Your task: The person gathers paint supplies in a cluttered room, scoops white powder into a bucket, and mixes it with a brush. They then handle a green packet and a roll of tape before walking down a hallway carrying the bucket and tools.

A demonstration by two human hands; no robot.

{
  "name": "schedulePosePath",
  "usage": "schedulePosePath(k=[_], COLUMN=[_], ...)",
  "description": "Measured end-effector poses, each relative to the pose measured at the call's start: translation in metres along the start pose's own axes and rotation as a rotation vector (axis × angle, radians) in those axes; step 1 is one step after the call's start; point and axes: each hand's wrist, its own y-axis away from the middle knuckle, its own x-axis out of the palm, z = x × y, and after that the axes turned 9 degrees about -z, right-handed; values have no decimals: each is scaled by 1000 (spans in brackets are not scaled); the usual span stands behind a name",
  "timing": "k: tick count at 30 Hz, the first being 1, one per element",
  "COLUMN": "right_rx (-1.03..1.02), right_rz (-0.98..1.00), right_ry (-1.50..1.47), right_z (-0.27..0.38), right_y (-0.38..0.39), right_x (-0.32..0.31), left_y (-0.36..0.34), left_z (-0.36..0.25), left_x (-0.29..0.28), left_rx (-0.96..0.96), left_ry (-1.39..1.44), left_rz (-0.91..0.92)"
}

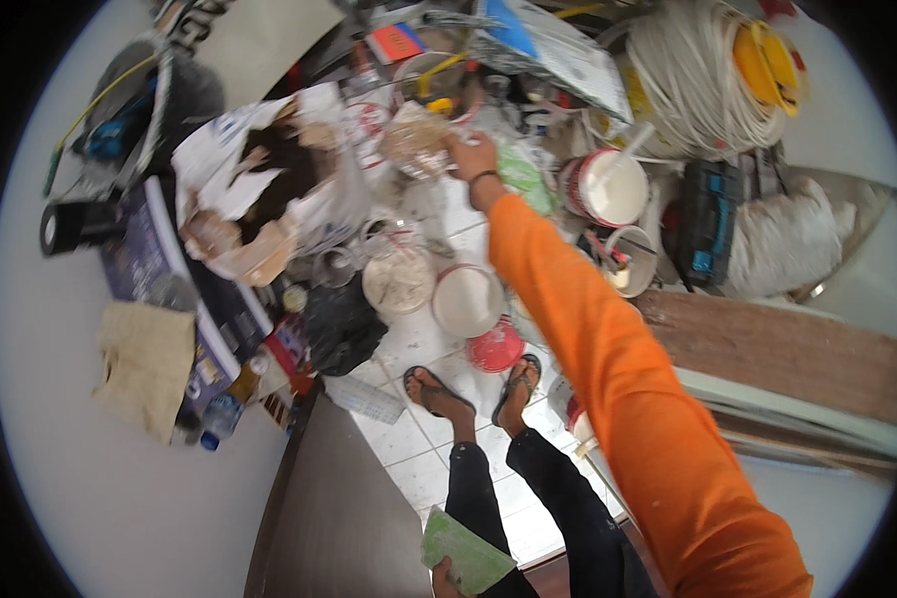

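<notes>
While buckets [468,301] crowd (below), right hand [471,157] touches plastic [414,142].

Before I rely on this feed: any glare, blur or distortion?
Head view: floor tiles look washed out at lower middle; head view: the right hand and surrounding clutter look slightly soft; head view: a curved black fisheye border hides the corners.

We see bold black capitals on the pale sheet [264,50] at the upper left and large pale lettering on the dark blue box [149,254] at the left. We also find red print on a white tub [367,125], too blurred to read.
</notes>
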Motion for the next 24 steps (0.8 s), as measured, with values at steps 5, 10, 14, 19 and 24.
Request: schedulePosePath(k=[5, 10, 14, 19, 24], right_rx=[65, 89, 157, 181, 239], right_rz=[-104, -75, -21, -48, 148], right_ry=[-150, -75, -150, -245, -398], right_z=[11, 38, 38, 26, 1], right_y=[35, 66, 67, 60, 65], right_x=[8, -10, -20, -14, -44], left_y=[3, 8, 11, 13, 17], left_z=[-6, -5, -5, -1, 5], left_x=[-5, -2, 4, 13, 20], left_rx=[17, 146, 119, 122, 160], left_ry=[-22, -19, -23, -49, -59], left_rz=[51, 55, 88, -46, -15])
